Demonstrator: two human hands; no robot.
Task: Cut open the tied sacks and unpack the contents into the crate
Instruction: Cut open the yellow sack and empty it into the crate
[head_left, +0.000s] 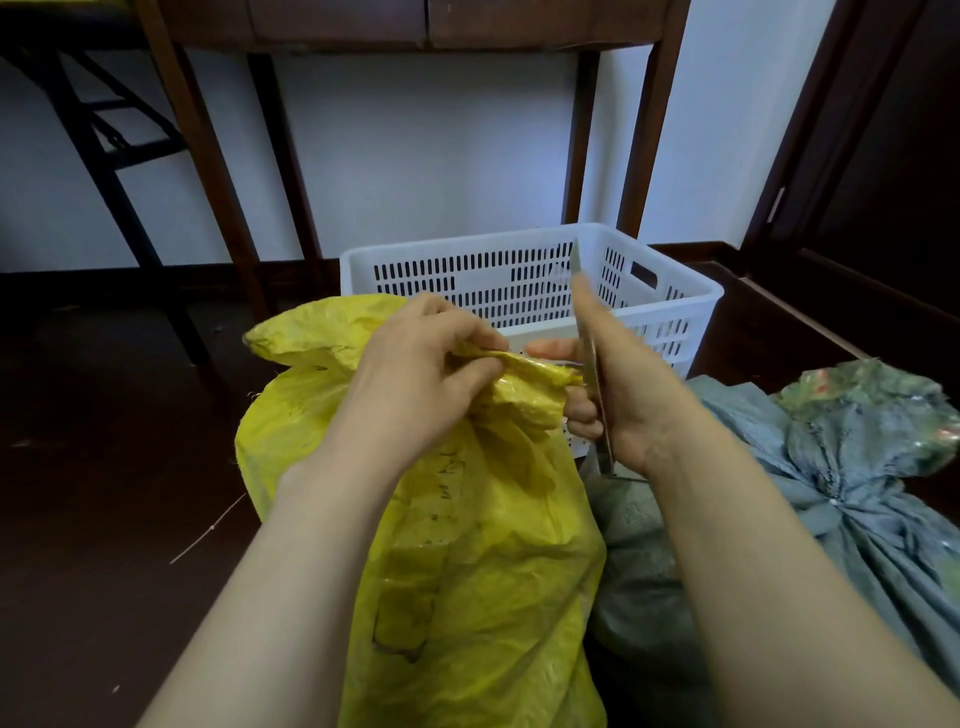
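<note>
A yellow woven sack (483, 545) stands in front of me, its neck bunched and twisted. My left hand (415, 384) grips that neck from the left. My right hand (618, 395) holds a slim metal cutting tool (589, 353), likely a utility knife, upright against the right end of the twisted neck. Behind the sack stands a white slotted plastic crate (524, 280), and I see nothing inside it. A grey-blue tied sack (852, 499) lies on the floor to the right, its knot facing me.
A dark wooden table's legs (208, 171) rise behind the crate against a white wall. A dark folding frame (104, 145) stands at the far left. A dark door (883, 182) fills the right side. The floor (104, 467) is dark wood.
</note>
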